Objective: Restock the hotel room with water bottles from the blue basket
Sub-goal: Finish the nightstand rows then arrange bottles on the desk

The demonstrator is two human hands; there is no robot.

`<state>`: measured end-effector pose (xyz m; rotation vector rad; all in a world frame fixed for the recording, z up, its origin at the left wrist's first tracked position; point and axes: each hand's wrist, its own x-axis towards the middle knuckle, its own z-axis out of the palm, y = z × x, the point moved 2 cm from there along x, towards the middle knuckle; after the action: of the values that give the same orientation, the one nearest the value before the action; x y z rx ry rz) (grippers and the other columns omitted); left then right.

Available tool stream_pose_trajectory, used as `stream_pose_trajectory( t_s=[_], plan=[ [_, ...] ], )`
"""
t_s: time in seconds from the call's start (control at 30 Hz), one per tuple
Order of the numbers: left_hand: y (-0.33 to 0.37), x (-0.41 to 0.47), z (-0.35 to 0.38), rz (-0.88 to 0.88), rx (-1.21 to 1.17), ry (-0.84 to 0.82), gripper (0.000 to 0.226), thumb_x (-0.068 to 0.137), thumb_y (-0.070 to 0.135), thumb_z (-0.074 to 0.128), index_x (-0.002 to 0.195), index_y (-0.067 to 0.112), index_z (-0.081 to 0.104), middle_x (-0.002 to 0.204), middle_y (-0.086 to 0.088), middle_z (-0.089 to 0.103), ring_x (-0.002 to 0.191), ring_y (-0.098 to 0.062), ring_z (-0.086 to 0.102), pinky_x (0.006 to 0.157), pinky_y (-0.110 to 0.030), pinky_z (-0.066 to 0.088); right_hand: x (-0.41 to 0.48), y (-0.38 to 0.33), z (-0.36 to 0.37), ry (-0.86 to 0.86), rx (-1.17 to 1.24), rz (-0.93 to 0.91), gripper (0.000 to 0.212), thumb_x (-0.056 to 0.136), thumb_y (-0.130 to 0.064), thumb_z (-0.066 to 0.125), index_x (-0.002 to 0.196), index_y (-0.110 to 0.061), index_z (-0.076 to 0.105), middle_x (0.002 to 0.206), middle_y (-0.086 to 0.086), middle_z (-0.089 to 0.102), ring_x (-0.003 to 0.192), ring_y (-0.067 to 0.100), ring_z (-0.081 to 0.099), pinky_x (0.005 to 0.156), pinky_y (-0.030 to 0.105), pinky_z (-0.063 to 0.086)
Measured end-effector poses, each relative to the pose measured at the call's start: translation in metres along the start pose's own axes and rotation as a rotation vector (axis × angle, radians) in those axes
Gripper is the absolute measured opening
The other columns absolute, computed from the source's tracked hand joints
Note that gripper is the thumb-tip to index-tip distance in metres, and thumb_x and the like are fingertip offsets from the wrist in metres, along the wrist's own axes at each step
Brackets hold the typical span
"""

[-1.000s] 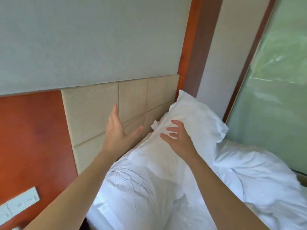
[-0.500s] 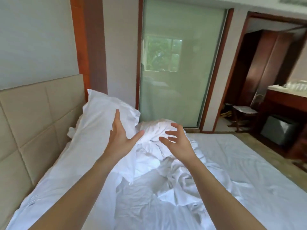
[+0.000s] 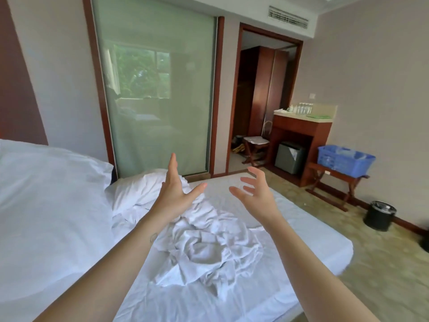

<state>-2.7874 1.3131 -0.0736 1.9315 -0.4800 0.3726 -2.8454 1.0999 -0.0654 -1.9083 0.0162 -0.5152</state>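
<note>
Blue plastic basket point(image 3: 344, 163): one, on a dark wooden folding rack point(image 3: 334, 185) against the right wall, well apart from both hands; clear wrapped contents inside, too small to count. Several glasses point(image 3: 301, 108) on the wooden counter point(image 3: 301, 131), number unclear. One black round bin point(image 3: 380, 215) on the floor near the rack. One white pillow point(image 3: 46, 189), one crumpled white sheet point(image 3: 209, 247) on the bed. Left hand point(image 3: 174, 190) raised over the bed, palm inward, fingers together and straight, thumb spread wide. Right hand point(image 3: 257, 191) beside it, apart, fingers spread and curled, holding nothing.
</note>
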Motion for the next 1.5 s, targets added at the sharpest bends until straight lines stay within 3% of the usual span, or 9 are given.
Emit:
stream_pose_trajectory(
  t_s=[0.17,0.27,0.4,0.53,0.63,0.93,1.1,1.2,1.5],
  plan=[
    [0.030,0.011,0.064,0.030,-0.050,-0.129,0.112,0.080,0.060,0.067,0.151,0.041,-0.017,0.164,0.009,-0.004,0.139,0.007,0.005,0.115,-0.026,0.016,0.002,0.020,-0.062,0.062,-0.045,0.035,0.081,0.083,-0.039,0.076,0.146,-0.031,0.026,0.141,-0.001,0.049,0.126,0.019,0.050,0.097,0.033,0.044],
    [0.050,0.015,0.103,0.047,-0.049,-0.190,0.112,0.081,0.057,0.067,0.152,0.037,-0.017,0.164,0.007,-0.004,0.142,0.003,0.006,0.119,-0.031,0.017,0.003,0.031,-0.102,0.092,-0.054,0.049,0.084,0.082,-0.040,0.076,0.147,-0.032,0.024,0.145,-0.001,0.047,0.130,0.020,0.047,0.101,0.036,0.044],
    [0.074,0.026,0.157,0.073,-0.078,-0.238,0.114,0.077,0.061,0.065,0.153,0.032,-0.015,0.165,0.006,-0.004,0.148,-0.005,0.004,0.115,-0.026,0.012,0.006,0.047,-0.152,0.132,-0.062,0.078,0.087,0.081,-0.041,0.077,0.148,-0.035,0.022,0.147,-0.001,0.044,0.132,0.021,0.045,0.098,0.033,0.040],
    [0.095,0.033,0.212,0.095,-0.104,-0.291,0.113,0.079,0.058,0.067,0.153,0.034,-0.015,0.165,0.005,-0.001,0.148,-0.006,0.005,0.113,-0.025,0.012,0.007,0.065,-0.202,0.173,-0.083,0.104,0.089,0.080,-0.042,0.078,0.148,-0.036,0.021,0.149,-0.001,0.043,0.135,0.023,0.042,0.100,0.035,0.042],
    [0.111,0.034,0.250,0.107,-0.128,-0.334,0.119,0.071,0.068,0.064,0.153,0.034,-0.015,0.165,0.005,-0.002,0.148,-0.005,0.005,0.118,-0.031,0.012,0.005,0.079,-0.237,0.203,-0.094,0.131,0.090,0.079,-0.043,0.078,0.148,-0.037,0.020,0.150,0.000,0.041,0.136,0.024,0.041,0.104,0.038,0.041],
    [0.139,0.029,0.330,0.139,-0.167,-0.408,0.112,0.080,0.059,0.067,0.152,0.039,-0.016,0.165,0.004,0.001,0.150,-0.011,0.007,0.119,-0.037,0.016,0.000,0.109,-0.306,0.269,-0.159,0.170,0.091,0.077,-0.047,0.078,0.147,-0.038,0.020,0.151,0.001,0.041,0.137,0.025,0.041,0.095,0.030,0.038],
    [0.136,0.028,0.334,0.121,-0.180,-0.389,0.112,0.079,0.058,0.068,0.152,0.039,-0.015,0.165,0.004,0.003,0.150,-0.012,0.009,0.118,-0.036,0.017,-0.001,0.113,-0.307,0.255,-0.150,0.166,0.091,0.078,-0.046,0.078,0.147,-0.038,0.021,0.150,0.000,0.042,0.136,0.024,0.042,0.096,0.030,0.038],
    [0.129,0.027,0.318,0.115,-0.189,-0.319,0.111,0.079,0.056,0.069,0.154,0.033,-0.010,0.164,0.002,0.007,0.149,-0.008,0.010,0.113,-0.026,0.017,0.003,0.108,-0.290,0.226,-0.136,0.135,0.088,0.079,-0.044,0.077,0.147,-0.037,0.022,0.148,-0.001,0.043,0.135,0.022,0.043,0.098,0.033,0.040],
    [0.068,0.014,0.197,-0.026,-0.094,-0.119,0.115,0.070,0.065,0.064,0.155,0.032,-0.007,0.163,-0.001,0.015,0.147,-0.008,0.017,0.111,-0.024,0.020,0.018,0.077,-0.165,0.012,-0.029,0.064,0.084,0.082,-0.039,0.077,0.147,-0.032,0.025,0.147,0.000,0.044,0.132,0.021,0.045,0.098,0.034,0.043]
  ],
)
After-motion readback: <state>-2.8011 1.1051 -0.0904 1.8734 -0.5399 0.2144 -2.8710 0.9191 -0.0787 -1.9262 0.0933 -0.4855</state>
